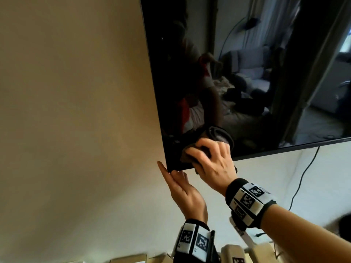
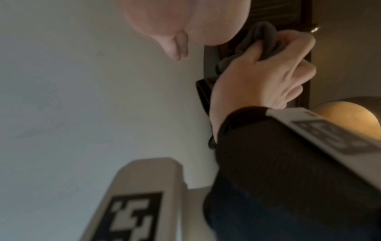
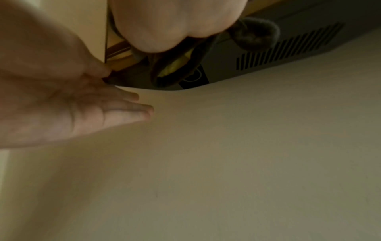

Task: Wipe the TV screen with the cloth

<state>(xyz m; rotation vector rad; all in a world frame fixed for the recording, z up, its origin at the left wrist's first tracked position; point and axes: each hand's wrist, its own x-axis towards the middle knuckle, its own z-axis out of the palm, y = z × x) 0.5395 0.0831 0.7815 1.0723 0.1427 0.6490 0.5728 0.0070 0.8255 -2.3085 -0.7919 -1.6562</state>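
A wall-mounted TV with a dark glossy screen [image 1: 247, 73] fills the upper right of the head view. My right hand [image 1: 210, 160] grips a bunched grey cloth [image 1: 220, 134] and presses it on the screen near its lower left corner. In the left wrist view the cloth [image 2: 266, 35] shows bunched in that hand [image 2: 266, 75]. My left hand [image 1: 180, 185] is just below that corner, fingers straight, its index fingertip touching the TV's corner edge. The right wrist view shows the left hand [image 3: 62, 101] at the corner and the cloth [image 3: 255, 35] under the TV's vented underside [image 3: 288, 48].
A beige wall [image 1: 76, 111] lies left of and below the TV. A black cable [image 1: 303, 173] hangs from the TV's lower edge on the right. Pale box-like objects [image 1: 231, 253] sit along the bottom of the head view.
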